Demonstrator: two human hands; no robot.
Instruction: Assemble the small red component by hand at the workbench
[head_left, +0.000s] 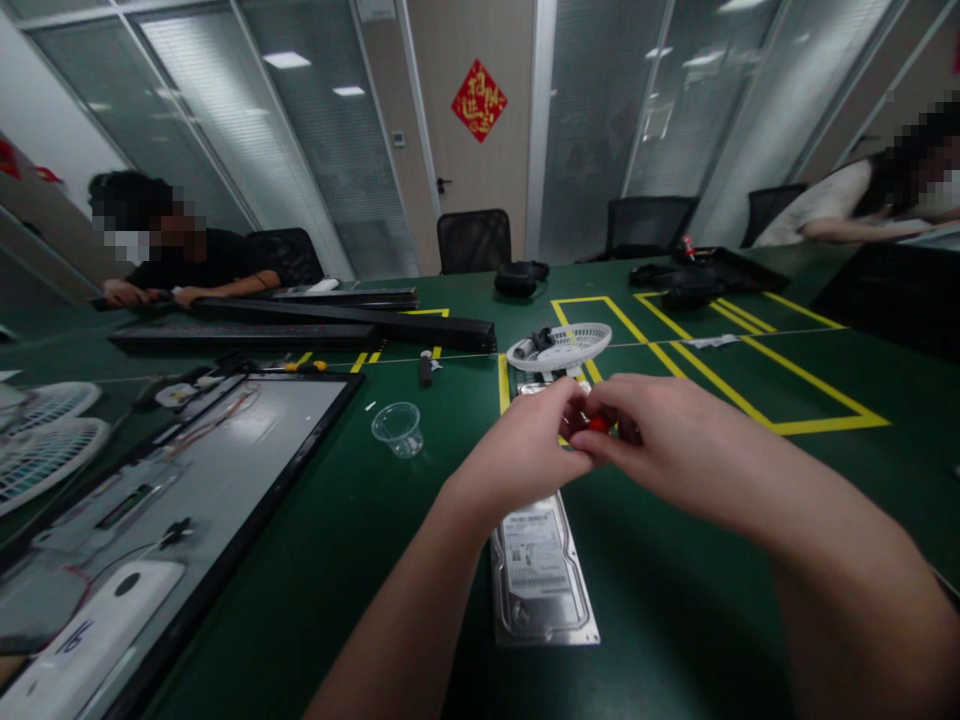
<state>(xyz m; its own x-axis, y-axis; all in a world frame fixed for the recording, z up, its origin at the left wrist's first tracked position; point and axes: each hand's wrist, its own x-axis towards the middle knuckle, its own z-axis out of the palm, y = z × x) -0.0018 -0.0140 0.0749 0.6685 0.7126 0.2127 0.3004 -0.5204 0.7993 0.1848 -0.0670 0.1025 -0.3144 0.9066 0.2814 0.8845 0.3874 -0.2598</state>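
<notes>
My left hand [529, 440] and my right hand [656, 420] meet above the table, fingertips close together. A small red object [598, 424] shows between the fingers of my right hand; its kind is mostly hidden. The left fingers are pinched right beside it, and what they hold is hidden. Under my hands lies a silver hard drive [541, 575], flat with its label up. Just past my hands, a white plastic basket [600, 345] holds dark parts. To the left stands a clear plastic cup [399, 428].
A large opened display panel [277, 440] fills the left side, with a white device [112, 620] on it. Long black bars [420, 328] lie farther back. Yellow tape [825, 425] marks the green table. Two other people sit at the far left and far right.
</notes>
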